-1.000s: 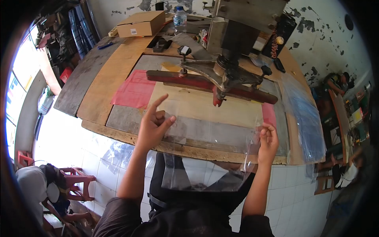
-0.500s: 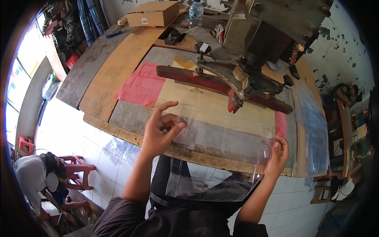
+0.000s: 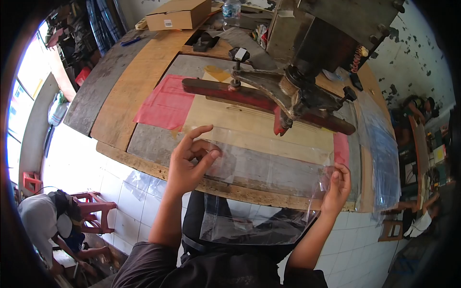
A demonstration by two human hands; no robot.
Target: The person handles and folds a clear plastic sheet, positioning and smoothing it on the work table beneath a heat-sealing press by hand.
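A clear plastic sheet [image 3: 259,218] hangs between my hands, its upper part over the table's near edge and its lower part in front of my lap. My left hand [image 3: 189,161] pinches the sheet's left side between thumb and fingers, with the index finger raised. At the right side, my right hand [image 3: 337,189] grips the other edge with bent fingers. Just beyond the sheet lies a cream board [image 3: 230,117] on the grey work plate [image 3: 149,144]. Above the board is the press head with a dark red bar [image 3: 216,92].
Pink sheeting [image 3: 165,103] lies left of the board. A stack of clear plastic sheets [image 3: 382,158] hangs over the right edge. At the back stand a cardboard box [image 3: 177,14] and a water bottle [image 3: 231,13]. A person [image 3: 43,221] sits low at the left near a red stool [image 3: 93,211].
The view has shifted slightly, so the table and press appear a little further left. Both hands keep their hold on the plastic sheet, with hardly any movement.
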